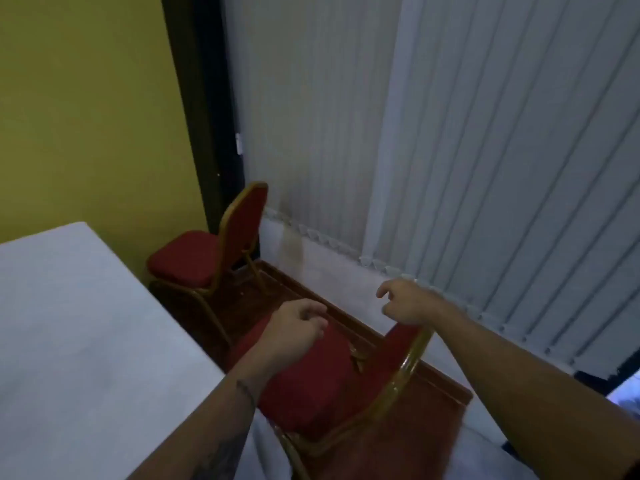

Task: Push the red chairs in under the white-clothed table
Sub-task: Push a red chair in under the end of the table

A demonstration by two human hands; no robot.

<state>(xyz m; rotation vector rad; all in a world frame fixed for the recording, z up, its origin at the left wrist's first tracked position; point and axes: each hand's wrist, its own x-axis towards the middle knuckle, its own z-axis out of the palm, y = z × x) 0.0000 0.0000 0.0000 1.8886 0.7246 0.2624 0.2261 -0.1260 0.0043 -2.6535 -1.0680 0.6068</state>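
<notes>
Partly cut off at the left edge, the white-clothed surface (79,334) shows only its near right corner and side. Two red chairs stand along that side. The near chair (311,386) has its seat just beside the cloth edge, not under it; its legs run out of frame at the bottom and the left forearm hides part of the seat. The left hand (298,327) hovers over the seat's far end, fingers loosely curled and holding nothing. The right hand (408,303) sits at the top of the gold-framed backrest, fingers half spread; whether it touches the rail cannot be told, as the frame is blurred there. The far chair (211,247) stands near the corner, seat clear of the surface, its front legs hidden behind the cloth. Grey vertical blinds (485,168) close off the right, a yellow wall (86,116) the far left, with red carpet (415,427) between.
</notes>
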